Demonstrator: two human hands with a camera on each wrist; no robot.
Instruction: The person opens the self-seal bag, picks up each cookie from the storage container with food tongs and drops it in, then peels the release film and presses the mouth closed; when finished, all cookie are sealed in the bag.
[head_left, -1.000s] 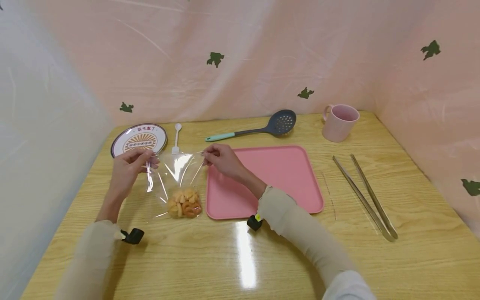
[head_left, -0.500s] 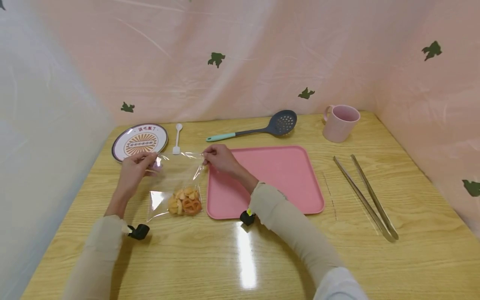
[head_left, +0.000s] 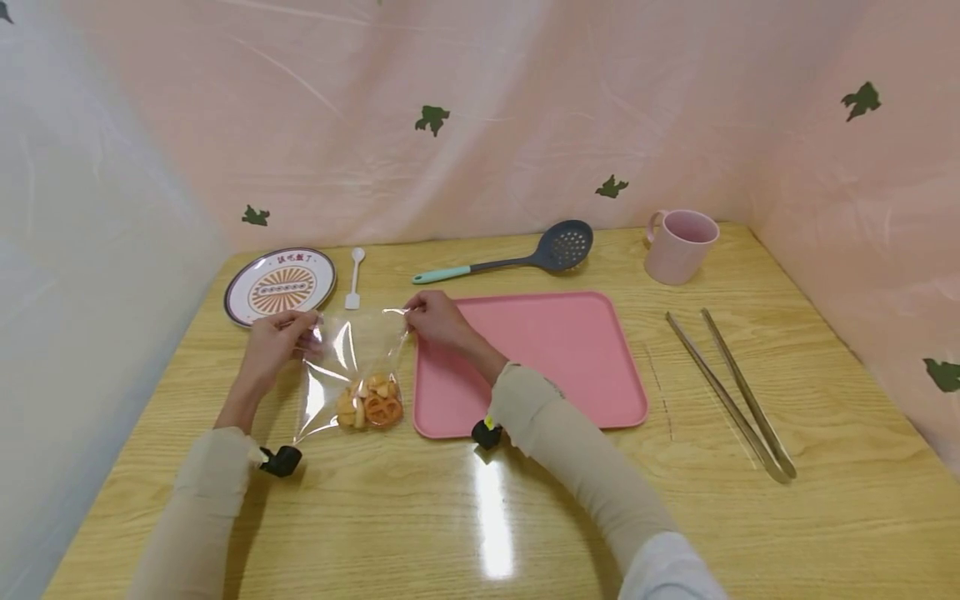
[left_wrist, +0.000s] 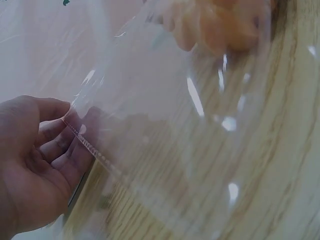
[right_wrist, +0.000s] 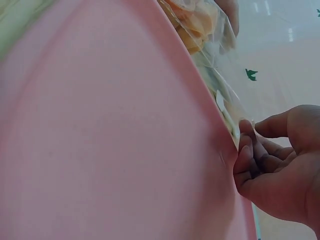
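Note:
A clear plastic bag [head_left: 352, 346] is stretched between both hands, its upper corners pinched between thumb and fingers. The left hand [head_left: 273, 346] holds the left corner, just in front of the plate; the left wrist view shows the bag's edge between thumb and fingertips [left_wrist: 70, 112]. The right hand [head_left: 442, 321] pinches the right corner over the left edge of the pink tray [head_left: 547, 358]. Several snack pieces [head_left: 369, 404], one pretzel-shaped, lie in the bag's lower right part. In the right wrist view, the thumb and index finger of the right hand [right_wrist: 277, 165] meet at the bag's corner.
At the back left are a round printed plate [head_left: 281, 285] and a small white spoon [head_left: 355, 279]. A slotted spoon [head_left: 562, 246] lies behind the tray. On the right stand a pink mug [head_left: 678, 247] and metal tongs [head_left: 731, 396], with a thin clear strip [head_left: 658, 392] beside the tray.
The left hand has moved right and slightly toward the person, so the bag's top is less spread. The right hand stays nearly in place while its forearm shifts left.

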